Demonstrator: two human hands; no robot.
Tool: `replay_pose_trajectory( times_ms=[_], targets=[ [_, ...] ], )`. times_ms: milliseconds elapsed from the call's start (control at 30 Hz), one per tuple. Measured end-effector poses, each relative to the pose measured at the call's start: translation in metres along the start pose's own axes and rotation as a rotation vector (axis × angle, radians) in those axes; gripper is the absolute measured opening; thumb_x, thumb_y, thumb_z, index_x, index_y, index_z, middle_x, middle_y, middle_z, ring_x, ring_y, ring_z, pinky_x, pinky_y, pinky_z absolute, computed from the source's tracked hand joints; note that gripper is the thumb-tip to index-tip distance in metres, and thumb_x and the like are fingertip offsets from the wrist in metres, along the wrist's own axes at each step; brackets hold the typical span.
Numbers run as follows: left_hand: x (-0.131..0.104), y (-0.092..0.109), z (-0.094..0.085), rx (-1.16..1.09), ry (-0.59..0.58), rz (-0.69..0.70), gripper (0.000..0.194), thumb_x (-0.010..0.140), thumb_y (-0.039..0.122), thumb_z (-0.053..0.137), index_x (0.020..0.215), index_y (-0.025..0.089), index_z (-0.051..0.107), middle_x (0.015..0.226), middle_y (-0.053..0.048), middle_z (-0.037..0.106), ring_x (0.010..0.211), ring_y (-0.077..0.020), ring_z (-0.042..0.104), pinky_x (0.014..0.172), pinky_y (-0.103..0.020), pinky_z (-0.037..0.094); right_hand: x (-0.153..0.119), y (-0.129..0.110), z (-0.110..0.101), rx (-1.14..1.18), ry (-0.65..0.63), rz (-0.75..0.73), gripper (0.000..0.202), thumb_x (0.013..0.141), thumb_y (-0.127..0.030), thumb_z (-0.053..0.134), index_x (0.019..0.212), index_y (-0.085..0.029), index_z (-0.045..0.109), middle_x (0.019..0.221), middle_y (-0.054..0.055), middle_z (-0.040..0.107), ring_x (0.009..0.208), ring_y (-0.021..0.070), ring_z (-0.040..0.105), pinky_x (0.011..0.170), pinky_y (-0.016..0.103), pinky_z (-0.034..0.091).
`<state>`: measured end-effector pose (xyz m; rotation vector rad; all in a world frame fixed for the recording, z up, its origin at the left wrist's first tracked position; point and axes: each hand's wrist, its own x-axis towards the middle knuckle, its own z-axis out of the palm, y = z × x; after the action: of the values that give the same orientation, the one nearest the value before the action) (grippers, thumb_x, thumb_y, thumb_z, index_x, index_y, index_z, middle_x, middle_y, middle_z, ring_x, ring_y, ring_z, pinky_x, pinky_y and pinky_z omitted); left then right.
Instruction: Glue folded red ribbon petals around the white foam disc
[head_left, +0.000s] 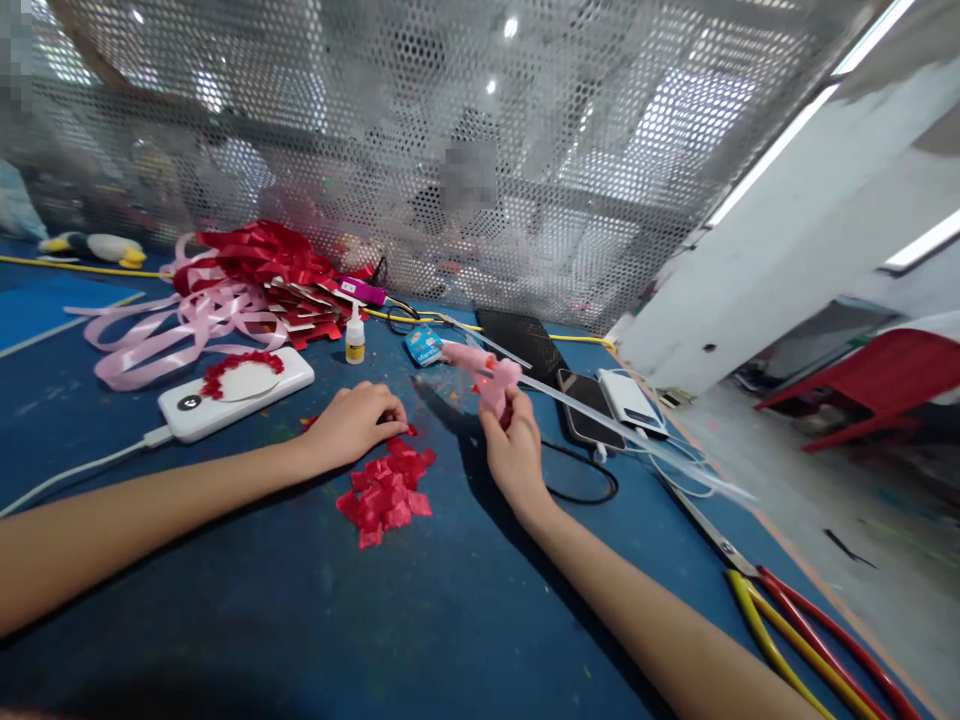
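Head view: the right hand (516, 450) is wrapped round the handle of a pink glue gun (471, 357), raised off the blue table (247, 600). The left hand (358, 425) rests beside a loose pile of small red ribbon pieces (390, 490), its fingers curled and close together; a red scrap shows at the fingertips, but I cannot tell whether it is pinched or merely touched. The step in hand looks like taking up one ribbon piece while the gun is kept ready. That move seems to call for parting a single piece from the overlapping pile, with the hot end of the gun kept clear of the left fingers.

A white disc (251, 380) with red bits along part of its edge lies on a white power bank (240, 408), to the left and beyond the left hand. Past the hands stand a small bottle (355, 340) and a little blue box (424, 346), with a heap of red ribbon (262, 255) farther back.

The long glue stick (577, 402) sticks out from the gun across the phone (589, 410), and a black cable (592, 502) loops near the right wrist; either could snag. The scissors (739, 565) lie outside the right forearm, probably out of the way
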<state>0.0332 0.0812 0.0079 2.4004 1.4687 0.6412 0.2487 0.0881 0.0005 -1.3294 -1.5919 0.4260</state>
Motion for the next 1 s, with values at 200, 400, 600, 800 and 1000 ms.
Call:
replay_pose_trajectory(
  times_ms=[200,400,600,800,1000],
  targets=[
    [-0.008,0.006,0.005,-0.090,0.114,0.057,0.019,0.090,0.027,0.041,0.083,0.018,0.055,0.094,-0.007,0.058,0.094,-0.0226,0.051,0.083,-0.040,0.040,0.007,0.002,0.000,0.241,0.119,0.166,0.020,0.071,-0.034,0.054,0.083,-0.019,0.047,0.071,-0.002,0.050,0.061,0.0130,0.047,0.056,0.026,0.041],
    [-0.012,0.012,0.009,-0.669,0.291,-0.108,0.012,0.086,0.030,0.048,0.081,0.020,0.048,0.082,0.000,0.058,0.070,-0.0139,0.057,0.067,-0.030,0.049,0.003,-0.016,-0.006,0.112,0.089,0.147,0.027,0.064,-0.039,0.066,0.056,-0.017,0.052,0.047,-0.005,0.042,0.047,0.0094,0.037,0.047,0.024,0.033],
    [-0.010,0.013,0.011,-1.034,0.337,-0.205,0.021,0.072,0.029,0.065,0.078,0.020,0.048,0.072,0.002,0.060,0.069,-0.0148,0.065,0.058,-0.025,0.050,0.006,-0.014,-0.008,0.035,0.088,0.099,0.035,0.061,-0.041,0.069,0.046,-0.017,0.048,0.042,-0.004,0.044,0.043,0.0092,0.039,0.045,0.024,0.033],
    [-0.007,0.006,0.010,-1.150,0.376,-0.298,0.030,0.066,0.026,0.072,0.082,0.018,0.048,0.068,0.004,0.061,0.069,-0.0141,0.067,0.059,-0.023,0.052,0.009,-0.009,-0.008,-0.051,0.087,0.074,0.030,0.065,-0.036,0.065,0.048,-0.017,0.049,0.044,-0.003,0.047,0.044,0.0097,0.041,0.047,0.025,0.034],
    [-0.005,0.007,0.009,-1.272,0.446,-0.398,0.037,0.060,0.021,0.073,0.084,0.018,0.045,0.068,0.004,0.064,0.067,-0.0137,0.068,0.059,-0.023,0.052,0.003,-0.009,-0.004,-0.146,0.014,-0.014,0.033,0.066,-0.035,0.059,0.044,-0.021,0.039,0.043,-0.003,0.041,0.045,0.0108,0.039,0.047,0.026,0.032]
  ],
)
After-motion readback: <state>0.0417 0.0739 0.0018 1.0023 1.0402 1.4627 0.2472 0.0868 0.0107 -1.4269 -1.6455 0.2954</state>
